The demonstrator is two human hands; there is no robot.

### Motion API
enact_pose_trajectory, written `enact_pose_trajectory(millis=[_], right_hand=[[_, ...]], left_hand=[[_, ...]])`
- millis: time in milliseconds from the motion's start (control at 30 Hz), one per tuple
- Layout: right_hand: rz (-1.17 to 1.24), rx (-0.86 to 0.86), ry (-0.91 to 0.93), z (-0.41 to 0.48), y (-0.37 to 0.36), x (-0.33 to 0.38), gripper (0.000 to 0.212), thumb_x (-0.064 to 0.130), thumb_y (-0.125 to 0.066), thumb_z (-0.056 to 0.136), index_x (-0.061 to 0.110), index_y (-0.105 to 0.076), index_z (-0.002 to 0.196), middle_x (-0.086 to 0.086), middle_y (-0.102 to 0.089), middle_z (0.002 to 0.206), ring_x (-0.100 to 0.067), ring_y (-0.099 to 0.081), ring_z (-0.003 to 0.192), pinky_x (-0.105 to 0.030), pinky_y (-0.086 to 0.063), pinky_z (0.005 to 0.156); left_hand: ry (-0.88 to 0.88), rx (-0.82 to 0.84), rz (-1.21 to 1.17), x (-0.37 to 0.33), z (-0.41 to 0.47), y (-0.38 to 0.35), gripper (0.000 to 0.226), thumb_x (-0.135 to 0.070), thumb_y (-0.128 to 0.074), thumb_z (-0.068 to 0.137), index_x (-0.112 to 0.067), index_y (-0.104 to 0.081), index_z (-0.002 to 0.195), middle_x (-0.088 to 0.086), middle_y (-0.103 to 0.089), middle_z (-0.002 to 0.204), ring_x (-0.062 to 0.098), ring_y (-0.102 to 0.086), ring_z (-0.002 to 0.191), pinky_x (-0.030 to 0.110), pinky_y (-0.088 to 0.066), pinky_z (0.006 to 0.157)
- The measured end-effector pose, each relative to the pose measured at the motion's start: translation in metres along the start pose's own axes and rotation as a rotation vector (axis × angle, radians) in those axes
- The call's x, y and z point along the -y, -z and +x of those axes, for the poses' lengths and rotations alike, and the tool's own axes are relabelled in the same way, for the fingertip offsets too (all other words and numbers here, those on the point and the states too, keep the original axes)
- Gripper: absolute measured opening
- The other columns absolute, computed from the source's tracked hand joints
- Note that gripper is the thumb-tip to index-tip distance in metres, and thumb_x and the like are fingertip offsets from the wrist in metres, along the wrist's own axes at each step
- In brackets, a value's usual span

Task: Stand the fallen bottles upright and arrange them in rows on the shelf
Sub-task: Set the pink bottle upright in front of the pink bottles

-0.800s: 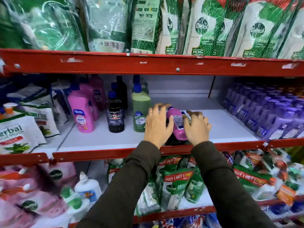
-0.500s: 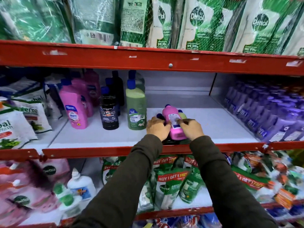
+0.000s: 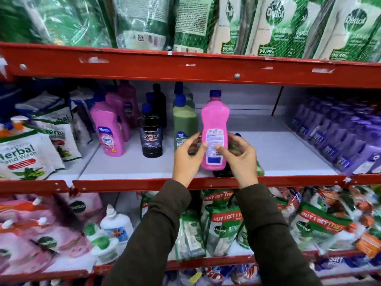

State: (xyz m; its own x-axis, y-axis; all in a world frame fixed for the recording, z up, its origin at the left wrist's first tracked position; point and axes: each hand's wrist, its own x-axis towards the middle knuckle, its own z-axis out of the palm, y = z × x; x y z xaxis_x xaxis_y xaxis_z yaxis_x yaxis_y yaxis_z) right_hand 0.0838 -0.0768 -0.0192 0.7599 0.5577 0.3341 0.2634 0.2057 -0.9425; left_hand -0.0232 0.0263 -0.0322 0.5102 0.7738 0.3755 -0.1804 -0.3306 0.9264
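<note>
The pink bottle [image 3: 214, 133] has a dark blue screw cap and a white back label with small print and a blue block beneath it. It is held upright between both hands above the front part of the white shelf [image 3: 288, 153], cap up, long axis vertical, label side toward the camera. The left hand [image 3: 188, 156] and right hand [image 3: 240, 156] each press fingers and thumb against the lower body, so both grips hold the bottle. A dark bottle [image 3: 223, 172] and a green bottle [image 3: 260, 169] lie on their sides just behind the hands. To the left, pink, black [image 3: 151, 137] and green [image 3: 184, 122] bottles stand in rows. The shelving has red metal rails [image 3: 185, 65]; purple refill pouches [image 3: 340, 135] fill the right side.
</note>
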Motion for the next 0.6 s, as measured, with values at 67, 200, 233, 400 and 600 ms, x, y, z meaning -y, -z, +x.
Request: enact_pose_trajectory(millis=[67,200,233,400,600], right_hand=[[0.007,0.007,0.042,-0.010,-0.024,0.002,0.049,0.007,-0.082,0.078,0.012,-0.066,0.124,-0.002,-0.074,0.115,-0.016,-0.071,0.104,-0.029,-0.060,0.087],[0.013,0.075,0.070,-0.031,-0.084,0.001,0.059,0.009,-0.084,0.077,0.011,-0.063,0.132,-0.004,-0.072,0.121,-0.008,-0.070,0.104,-0.021,-0.057,0.085],[0.002,0.088,0.072,-0.036,-0.099,0.000,0.060,0.010,-0.084,0.077,0.011,-0.062,0.133,-0.006,-0.071,0.123,-0.013,-0.070,0.105,-0.021,-0.057,0.085],[-0.012,0.144,0.092,-0.054,-0.185,-0.002,0.057,0.009,-0.084,0.076,0.009,-0.063,0.130,-0.010,-0.069,0.125,-0.024,-0.068,0.113,-0.035,-0.057,0.096],[-0.007,0.205,0.061,-0.067,-0.265,-0.014,0.054,0.012,-0.084,0.076,0.017,-0.063,0.126,-0.003,-0.067,0.127,-0.017,-0.066,0.112,-0.024,-0.056,0.092]], left_hand=[[-0.032,-0.030,-0.012,0.000,-0.006,0.026,0.043,-0.014,-0.066,0.093,-0.015,-0.059,0.135,-0.006,-0.073,0.107,-0.011,-0.067,0.086,0.008,-0.053,0.074],[-0.058,-0.088,-0.035,0.007,-0.015,0.090,0.041,-0.015,-0.065,0.094,-0.023,-0.060,0.133,-0.019,-0.071,0.114,-0.007,-0.067,0.103,0.014,-0.054,0.083],[-0.053,-0.105,-0.028,0.010,-0.015,0.105,0.041,-0.016,-0.065,0.094,-0.024,-0.061,0.133,-0.021,-0.071,0.115,-0.007,-0.066,0.106,0.014,-0.054,0.084],[-0.049,-0.178,0.045,0.025,-0.014,0.188,0.039,-0.014,-0.063,0.095,-0.029,-0.057,0.130,-0.034,-0.068,0.111,-0.019,-0.063,0.099,0.003,-0.049,0.075],[-0.008,-0.226,0.099,0.050,-0.003,0.262,0.043,-0.008,-0.059,0.096,-0.012,-0.055,0.139,0.002,-0.066,0.128,-0.015,-0.063,0.104,0.001,-0.047,0.083]])
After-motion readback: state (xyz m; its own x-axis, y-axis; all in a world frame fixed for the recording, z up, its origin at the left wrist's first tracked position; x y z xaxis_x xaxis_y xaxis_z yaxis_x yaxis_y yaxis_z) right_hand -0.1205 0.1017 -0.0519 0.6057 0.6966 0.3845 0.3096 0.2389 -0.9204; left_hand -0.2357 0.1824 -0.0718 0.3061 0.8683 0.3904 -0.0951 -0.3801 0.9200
